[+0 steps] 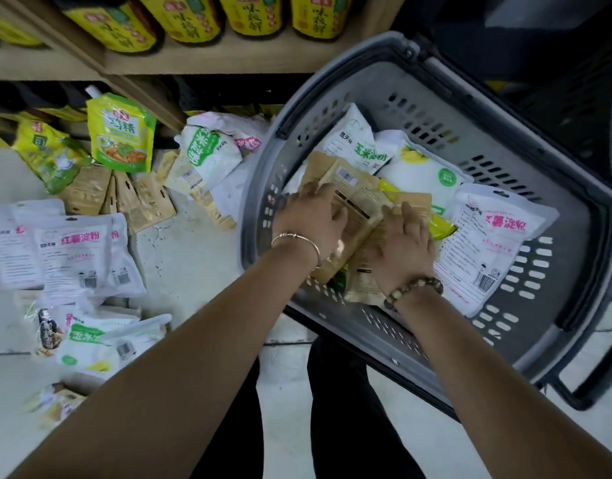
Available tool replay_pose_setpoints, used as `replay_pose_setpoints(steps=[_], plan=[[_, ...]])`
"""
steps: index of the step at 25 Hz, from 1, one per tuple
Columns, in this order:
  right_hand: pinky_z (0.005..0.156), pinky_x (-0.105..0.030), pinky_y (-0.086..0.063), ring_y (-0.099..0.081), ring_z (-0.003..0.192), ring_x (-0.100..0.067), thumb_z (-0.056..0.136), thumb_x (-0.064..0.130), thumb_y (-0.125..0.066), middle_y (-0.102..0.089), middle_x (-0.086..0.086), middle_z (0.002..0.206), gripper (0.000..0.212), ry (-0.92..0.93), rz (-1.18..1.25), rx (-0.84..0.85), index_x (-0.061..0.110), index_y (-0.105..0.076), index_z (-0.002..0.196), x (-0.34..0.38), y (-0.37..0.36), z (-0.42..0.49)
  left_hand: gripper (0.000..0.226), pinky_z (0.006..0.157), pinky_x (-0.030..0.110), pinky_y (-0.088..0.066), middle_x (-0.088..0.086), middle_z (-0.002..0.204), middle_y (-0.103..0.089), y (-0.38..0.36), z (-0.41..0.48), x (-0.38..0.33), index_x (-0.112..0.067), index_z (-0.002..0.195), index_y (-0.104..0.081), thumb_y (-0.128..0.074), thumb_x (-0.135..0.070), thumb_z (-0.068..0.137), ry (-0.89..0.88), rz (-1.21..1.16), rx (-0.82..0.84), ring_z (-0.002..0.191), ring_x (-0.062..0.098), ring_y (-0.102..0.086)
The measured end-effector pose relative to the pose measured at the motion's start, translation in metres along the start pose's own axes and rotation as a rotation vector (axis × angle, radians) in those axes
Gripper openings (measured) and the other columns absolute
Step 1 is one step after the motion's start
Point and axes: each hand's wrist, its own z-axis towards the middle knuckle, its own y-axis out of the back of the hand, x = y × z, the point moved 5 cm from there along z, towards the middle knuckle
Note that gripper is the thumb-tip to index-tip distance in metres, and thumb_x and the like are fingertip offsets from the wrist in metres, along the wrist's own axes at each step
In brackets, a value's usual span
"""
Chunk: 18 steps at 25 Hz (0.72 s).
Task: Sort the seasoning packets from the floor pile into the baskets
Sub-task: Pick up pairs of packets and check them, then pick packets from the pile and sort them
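A grey plastic basket (570, 236) stands on the floor at the right, holding white starch bags (480, 243), a yellow packet and brown kraft packets (358, 198). Both my hands are inside it. My left hand (309, 221) lies on top of the brown packets with its fingers spread. Just to its right, my right hand (406, 242) rests flat on the same brown packets. The floor pile at the left has white bags with pink lettering (72, 250), white-and-green bags (207, 153), green-yellow pouches (121, 133) and more brown packets (124, 198).
A wooden shelf (200, 60) with yellow-labelled bottles runs along the top. More dark baskets stand at the upper right (557, 74). My legs are in dark trousers at the bottom centre. Pale floor shows between the pile and the basket (193, 264).
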Motion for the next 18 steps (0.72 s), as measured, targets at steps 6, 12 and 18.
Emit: replay_pose_setpoints(steps=[6,12,18], plan=[[0.114,-0.043,-0.02,-0.017,0.141,-0.027,0.088,0.028,-0.053,-0.019,-0.008,0.154,0.069,0.298,-0.042,-0.045,0.021,-0.019,0.147,0.092,0.026,-0.04,0.03,0.081,0.024,-0.042,-0.001,0.114,-0.063,0.074,-0.067,0.047,-0.025,0.118,-0.06,-0.05,-0.036,0.092,0.033,-0.478,-0.184,0.101,0.018,-0.058],[0.103,-0.046,-0.037,-0.034,0.131,-0.03,0.09,0.025,-0.05,-0.035,-0.009,0.146,0.056,0.517,-0.084,-0.111,0.015,-0.033,0.143,0.197,0.011,-0.081,0.04,0.091,0.027,-0.043,0.0,0.127,-0.058,0.088,-0.109,0.162,-0.024,0.129,-0.052,-0.058,-0.028,0.089,0.232,-0.634,-0.285,0.112,0.02,-0.056],[0.089,-0.039,-0.042,-0.04,0.125,-0.025,0.093,0.027,-0.046,-0.039,-0.006,0.141,0.05,0.507,-0.14,-0.007,0.021,-0.032,0.14,0.275,-0.077,-0.073,0.046,0.091,0.032,-0.044,0.002,0.129,-0.057,0.048,-0.112,0.263,-0.024,0.132,-0.046,-0.058,-0.03,0.088,0.411,-0.628,-0.275,0.113,0.022,-0.056]])
